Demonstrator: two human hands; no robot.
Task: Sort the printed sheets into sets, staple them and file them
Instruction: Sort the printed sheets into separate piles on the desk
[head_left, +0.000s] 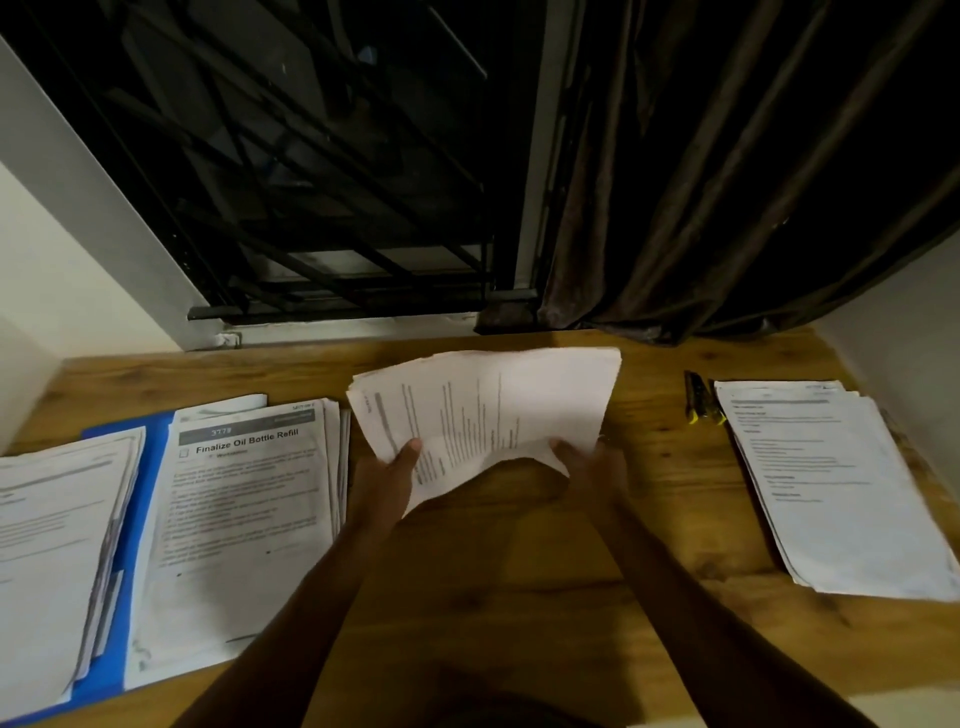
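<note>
A bundle of printed sheets (488, 410) is held up above the middle of the wooden desk (519, 597), its lower edge bowed. My left hand (387, 480) grips its lower left corner, thumb on top. My right hand (589, 462) grips the lower right corner. An open blue folder (140, 499) lies at the left with a stack headed "Finalize Oil Bottle Refill" (244, 525) on it and another stack (52, 545) at the far left. One more stack of sheets (831, 483) lies at the right. A black and yellow stapler (702, 399) lies beside that stack.
A barred window (311, 182) and a dark curtain (727, 171) stand behind the desk. White walls close in on the left and right. Bare desk wood shows between my forearms and toward the near edge.
</note>
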